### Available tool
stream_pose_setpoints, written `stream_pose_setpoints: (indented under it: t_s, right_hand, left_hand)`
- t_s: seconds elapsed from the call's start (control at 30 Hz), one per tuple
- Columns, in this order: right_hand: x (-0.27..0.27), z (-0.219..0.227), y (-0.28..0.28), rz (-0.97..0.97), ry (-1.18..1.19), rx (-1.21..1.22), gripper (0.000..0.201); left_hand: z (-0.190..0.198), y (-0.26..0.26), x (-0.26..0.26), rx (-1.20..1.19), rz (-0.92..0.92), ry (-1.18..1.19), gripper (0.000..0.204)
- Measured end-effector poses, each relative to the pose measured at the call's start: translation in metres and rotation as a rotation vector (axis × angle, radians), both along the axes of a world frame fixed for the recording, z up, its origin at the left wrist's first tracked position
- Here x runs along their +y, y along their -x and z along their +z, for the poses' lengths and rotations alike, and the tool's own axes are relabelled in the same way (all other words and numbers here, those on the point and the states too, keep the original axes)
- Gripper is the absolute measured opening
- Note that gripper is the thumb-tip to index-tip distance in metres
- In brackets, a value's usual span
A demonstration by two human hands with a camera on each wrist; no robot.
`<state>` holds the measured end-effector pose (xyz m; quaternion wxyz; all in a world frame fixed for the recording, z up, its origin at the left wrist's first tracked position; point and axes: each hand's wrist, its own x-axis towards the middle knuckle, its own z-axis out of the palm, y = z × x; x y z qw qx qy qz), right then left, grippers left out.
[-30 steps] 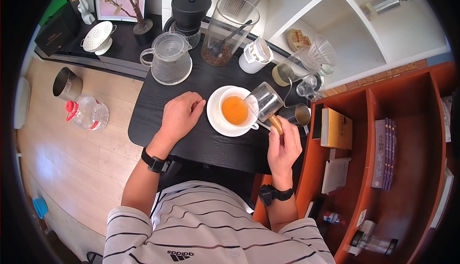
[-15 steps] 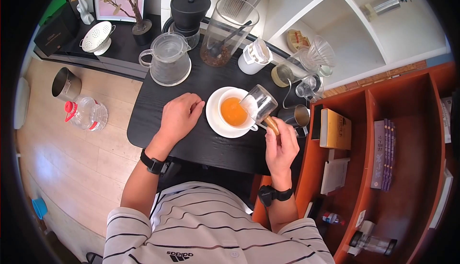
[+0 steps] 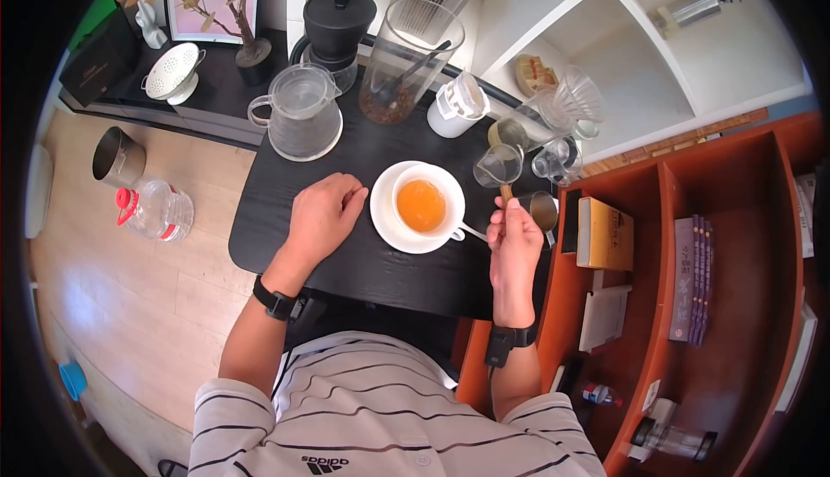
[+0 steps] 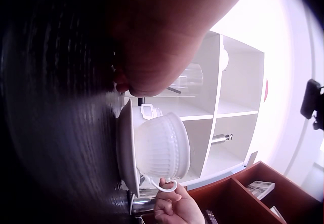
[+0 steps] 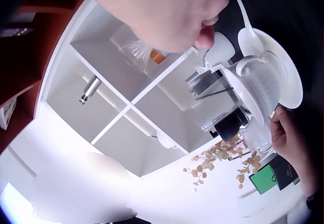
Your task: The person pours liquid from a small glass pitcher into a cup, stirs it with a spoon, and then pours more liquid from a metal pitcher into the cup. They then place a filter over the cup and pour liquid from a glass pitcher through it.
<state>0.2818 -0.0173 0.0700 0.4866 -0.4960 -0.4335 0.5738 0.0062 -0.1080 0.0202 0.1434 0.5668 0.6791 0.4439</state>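
Note:
My right hand (image 3: 514,248) grips the wooden handle (image 3: 506,192) of a small glass pitcher (image 3: 498,166), which stands upright in the grip, right of the cup. On the black table sits a white cup (image 3: 456,217) of orange-brown liquid (image 3: 421,205), on a white saucer (image 3: 385,230). A spoon (image 3: 474,232) lies at the saucer's right side, and its pale handle shows in the right wrist view. Left of the saucer, my left hand (image 3: 324,217) rests on the table with its fingers loosely bent and nothing in them. The ribbed cup side (image 4: 162,145) shows in the left wrist view.
Behind the cup stand a glass server (image 3: 304,118), a black-topped grinder (image 3: 339,23), a tall clear container (image 3: 393,101) and a white mug with a drip bag (image 3: 456,109). A metal pitcher (image 3: 543,211) is beside my right hand. Red-brown shelves (image 3: 648,287) border the table's right side.
The glass pitcher was tilted over the cup's right rim. My right hand has carried it right and turned it upright, away from the cup. My left hand has stayed in place.

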Motion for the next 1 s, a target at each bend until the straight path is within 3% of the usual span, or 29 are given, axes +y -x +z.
stream_pose_setpoints:
  t_s: [0.37, 0.67, 0.87, 0.93, 1.0]
  right_hand:
    - [0.031, -0.039, 0.006, -0.011, 0.199, 0.160, 0.033]
    - [0.031, -0.036, 0.007, 0.035, 0.244, 0.120, 0.038]
    - [-0.005, -0.019, -0.007, 0.049, 0.126, -0.127, 0.035]
    - [-0.013, -0.020, -0.019, 0.113, -0.085, -0.276, 0.035]
    - [-0.021, -0.019, -0.029, 0.076, -0.143, -0.288, 0.029]
  left_hand:
    - [0.000, 0.000, 0.000, -0.006, -0.013, -0.014, 0.009]
    - [0.000, -0.002, 0.002, -0.016, -0.015, -0.013, 0.011]
    - [0.002, -0.004, 0.002, -0.015, -0.021, -0.015, 0.011]
    - [0.002, -0.005, 0.002, -0.016, -0.005, -0.022, 0.012]
    - [0.002, -0.006, 0.002, 0.000, -0.013, -0.015, 0.012]
